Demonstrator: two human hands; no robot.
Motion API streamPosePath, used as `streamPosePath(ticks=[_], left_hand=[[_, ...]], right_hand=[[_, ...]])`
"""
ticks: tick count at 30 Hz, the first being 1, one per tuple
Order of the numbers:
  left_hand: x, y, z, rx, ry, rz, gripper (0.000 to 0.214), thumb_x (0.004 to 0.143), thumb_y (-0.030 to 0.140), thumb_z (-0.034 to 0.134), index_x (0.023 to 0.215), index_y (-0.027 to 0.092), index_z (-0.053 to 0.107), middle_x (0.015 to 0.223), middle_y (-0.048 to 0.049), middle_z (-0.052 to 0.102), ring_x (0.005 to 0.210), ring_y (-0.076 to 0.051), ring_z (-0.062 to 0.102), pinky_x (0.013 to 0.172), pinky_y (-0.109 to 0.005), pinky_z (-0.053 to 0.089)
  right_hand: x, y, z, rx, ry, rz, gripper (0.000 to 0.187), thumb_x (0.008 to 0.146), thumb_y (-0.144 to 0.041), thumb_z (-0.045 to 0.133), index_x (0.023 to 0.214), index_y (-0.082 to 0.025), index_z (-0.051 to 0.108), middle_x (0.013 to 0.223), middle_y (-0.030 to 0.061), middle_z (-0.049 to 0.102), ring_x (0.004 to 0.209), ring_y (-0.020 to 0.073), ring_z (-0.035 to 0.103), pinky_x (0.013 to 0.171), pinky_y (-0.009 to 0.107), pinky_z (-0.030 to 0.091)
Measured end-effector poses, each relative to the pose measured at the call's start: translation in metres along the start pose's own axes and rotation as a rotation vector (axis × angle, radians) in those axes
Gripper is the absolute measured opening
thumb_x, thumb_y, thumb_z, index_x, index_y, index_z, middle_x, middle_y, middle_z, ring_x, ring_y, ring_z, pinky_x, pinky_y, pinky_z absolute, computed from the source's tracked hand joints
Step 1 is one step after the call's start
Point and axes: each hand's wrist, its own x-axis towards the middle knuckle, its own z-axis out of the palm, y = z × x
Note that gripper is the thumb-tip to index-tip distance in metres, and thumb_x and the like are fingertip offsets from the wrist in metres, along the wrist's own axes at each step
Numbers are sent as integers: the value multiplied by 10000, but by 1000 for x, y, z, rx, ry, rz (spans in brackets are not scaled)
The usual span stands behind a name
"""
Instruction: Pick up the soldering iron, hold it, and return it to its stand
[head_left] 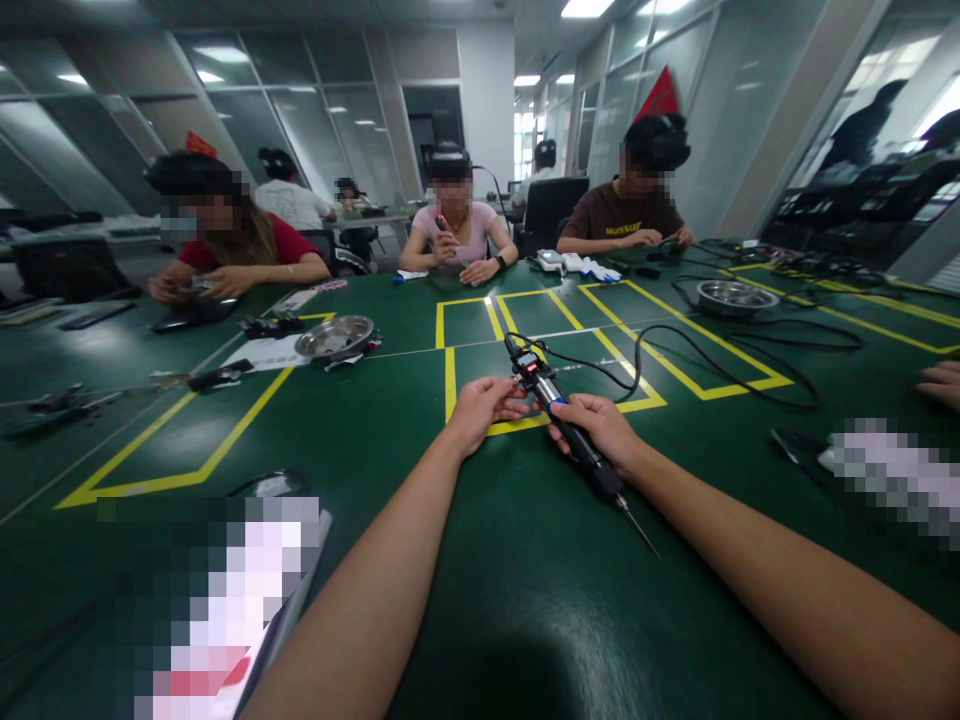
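Note:
A corded electric screwdriver point(549, 393), black with a silver and blue band, lies slantwise above the green table. Its long thin bit points down toward me on the right, and its cord end points away. My right hand point(600, 428) is closed around the black grip. At the cord end, the thumb and forefinger of my left hand point(484, 410) pinch the side of the tool beside a small red-and-white label. The other left fingers are loosely bent under it; their exact contact is partly hidden. A black cable point(637, 365) runs from the tool to the right.
Yellow tape frames point(450, 385) mark the green table point(525, 600). Metal bowls stand left point(334, 338) and right point(736, 297). White-blue gloves point(596, 268) lie at the far side. Several people wearing headsets sit opposite. Blurred-out items lie near both my forearms, and another person's hand point(941, 383) shows at right.

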Motion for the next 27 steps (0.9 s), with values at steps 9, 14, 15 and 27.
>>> streamPosePath(ticks=[9,14,15,27], left_hand=[[-2,1,-2,-10,-15,8,236,864,291,658,929,77,585,920,-163,713,695,-170,713,627,-264,570],[-4,3,-2,-19,-21,2,221,860,277,666,892,72,589,887,-155,712,697,-173,713,635,-268,570],[-4,3,-1,-16,-24,1,220,859,276,667,884,71,590,876,-153,712,696,-172,712,636,-267,569],[-8,7,-2,-48,-98,-5,279,856,285,678,1018,82,576,898,-148,717,748,-184,723,674,-260,554]], right_hand=[[-2,-1,0,-17,-30,3,506,744,-437,744,625,-206,309,632,24,661,451,127,563,396,219,360],[-2,-1,0,-33,-38,17,469,752,-441,736,642,-200,349,638,18,663,461,126,570,411,218,364],[-2,-1,-1,-35,-42,19,469,751,-444,737,643,-200,351,640,19,663,460,126,569,412,219,365],[-2,-1,-2,-37,-80,25,503,749,-448,740,627,-208,315,626,27,660,449,128,563,407,228,375]])
